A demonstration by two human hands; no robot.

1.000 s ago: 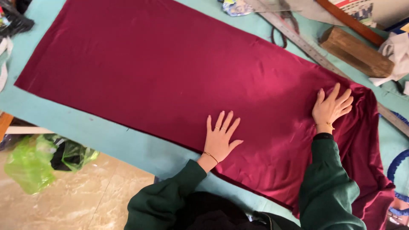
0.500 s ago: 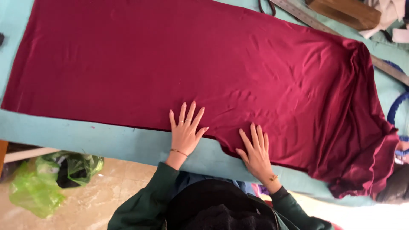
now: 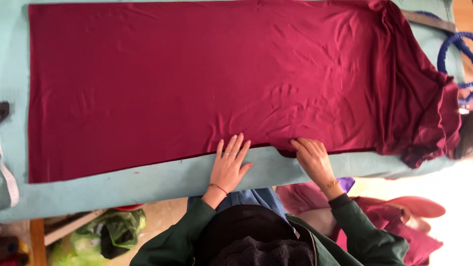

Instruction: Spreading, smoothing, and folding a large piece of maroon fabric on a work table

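One long sheet of deep crimson stretch fabric (image 3: 207, 83) covers most of the pale turquoise cloth-covered table (image 3: 123, 189), lying flat on the left and bunching into folds at the right end, where it droops over the table's edge. Its top border is cut off by the frame. A blue hoop-like object (image 3: 451, 44) beyond the folds is partly hidden and hard to identify. The left hand (image 3: 229, 165) lies flat on the near hem, fingers spread, gripping nothing. The right hand (image 3: 311, 155) curls at the hem; whether it pinches the fabric is unclear.
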